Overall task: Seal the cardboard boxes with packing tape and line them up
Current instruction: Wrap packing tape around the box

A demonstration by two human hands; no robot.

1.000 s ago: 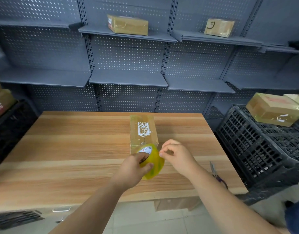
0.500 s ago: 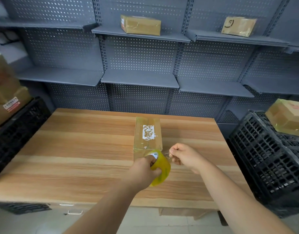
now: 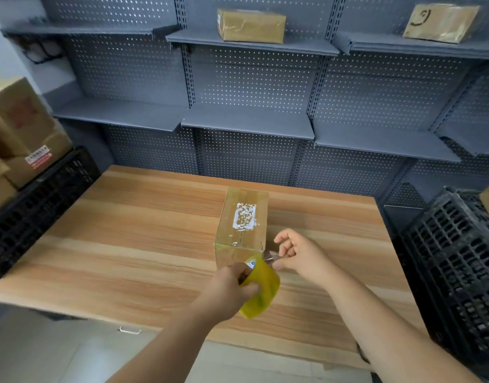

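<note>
Left hand (image 3: pixel 229 289) grips tape roll (image 3: pixel 262 293); right hand (image 3: pixel 300 258) seemingly pinches tape end (image 3: pixel 271 256) at box (image 3: pixel 243 225).

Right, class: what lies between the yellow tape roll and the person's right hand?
A short strip of clear tape, running from the tape roll, held by the left hand, to the pinching right hand. The head view shows it.

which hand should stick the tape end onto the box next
The right hand, probably: it pinches the free tape end right beside the box at its near corner, while the left hand grips the tape roll.
</note>
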